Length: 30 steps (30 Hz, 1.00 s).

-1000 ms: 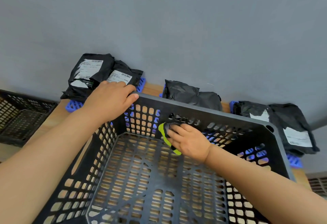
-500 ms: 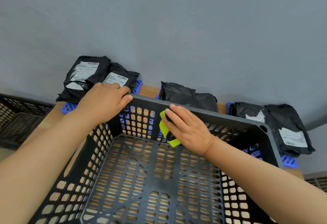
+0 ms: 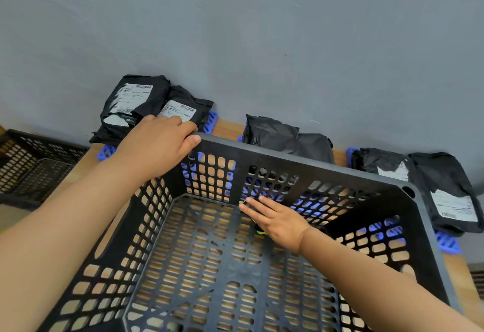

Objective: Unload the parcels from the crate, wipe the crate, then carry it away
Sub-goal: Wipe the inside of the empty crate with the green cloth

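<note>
Black lattice plastic crate [image 3: 301, 160] sits on wood counter [image 3: 225, 128], black poly parcels [image 3: 136, 101] w/ white labels behind it by the wall. L hand [image 3: 154, 145] grips far-left rim corner. R hand [image 3: 277, 220], fingers flat, presses green-edged cloth [image 3: 260, 232] on crate floor near far wall.

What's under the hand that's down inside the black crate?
Only yellow-green slivers of a cloth peek out from under the right hand, pressed low against the far wall of the crate. The palm and fingers cover the rest, so its full shape is hidden.
</note>
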Available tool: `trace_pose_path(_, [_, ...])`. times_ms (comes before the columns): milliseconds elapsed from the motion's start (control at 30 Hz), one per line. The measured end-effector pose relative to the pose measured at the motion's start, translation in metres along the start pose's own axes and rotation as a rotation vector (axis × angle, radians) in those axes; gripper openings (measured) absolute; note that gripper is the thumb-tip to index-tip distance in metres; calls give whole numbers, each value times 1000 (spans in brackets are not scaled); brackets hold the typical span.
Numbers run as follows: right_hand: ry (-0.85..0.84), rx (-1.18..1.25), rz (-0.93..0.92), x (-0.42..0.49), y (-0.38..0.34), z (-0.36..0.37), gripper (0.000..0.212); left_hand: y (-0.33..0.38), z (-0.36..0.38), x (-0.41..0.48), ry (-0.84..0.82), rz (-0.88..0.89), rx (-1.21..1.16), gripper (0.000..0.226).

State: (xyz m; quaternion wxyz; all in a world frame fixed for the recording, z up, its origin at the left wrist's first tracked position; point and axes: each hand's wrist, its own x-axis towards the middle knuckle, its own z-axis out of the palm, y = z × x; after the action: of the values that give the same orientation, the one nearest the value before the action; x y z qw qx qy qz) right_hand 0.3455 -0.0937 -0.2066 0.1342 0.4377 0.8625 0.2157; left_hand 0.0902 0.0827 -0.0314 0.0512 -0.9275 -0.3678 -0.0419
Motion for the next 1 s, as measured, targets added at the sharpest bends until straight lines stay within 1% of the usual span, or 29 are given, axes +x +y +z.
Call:
trace_pose_path(67, [8, 21, -1, 1, 1, 1, 43, -1, 1, 0, 10, 3, 5, 58])
trace_pose_path(133, [57, 60, -8, 5, 6, 0, 42, -2, 1, 0, 8, 8, 6, 58])
trace_pose_path(267, [104, 229, 2, 7, 22, -15, 40, -1, 0, 0, 23, 14, -1, 57])
trace_pose_path(367, [207, 306, 33, -1, 37, -41, 39, 0, 0, -1, 32, 15, 11, 56])
trace_pose_path(433, [302, 283, 42, -10, 50, -61, 37, 0, 0, -2, 32, 15, 26, 57])
trace_pose_path(500, [361, 244, 60, -20, 65, -84, 37, 0, -1, -2, 29, 14, 40, 58])
trace_pose_path(700, [382, 19, 108, -45, 94, -126, 35, 0, 1, -1, 38, 13, 40, 55])
trace_pose_path(767, [368, -23, 83, -46, 93, -127, 34, 0, 2, -2, 44, 14, 29, 55])
trace_pose_path(833, [320, -41, 41, -47, 85, -117, 36, 0, 2, -1, 43, 16, 33, 56])
trace_pose_path(900, [187, -50, -32, -48, 73, -100, 38, 0, 2, -1, 40, 15, 40, 57])
trace_pose_path(967, [20, -53, -91, -47, 60, -81, 33, -1, 2, -1, 43, 12, 39, 58])
trace_pose_path(1000, [-56, -42, -91, -44, 55, -76, 31, -1, 3, 0, 45, 11, 42, 57])
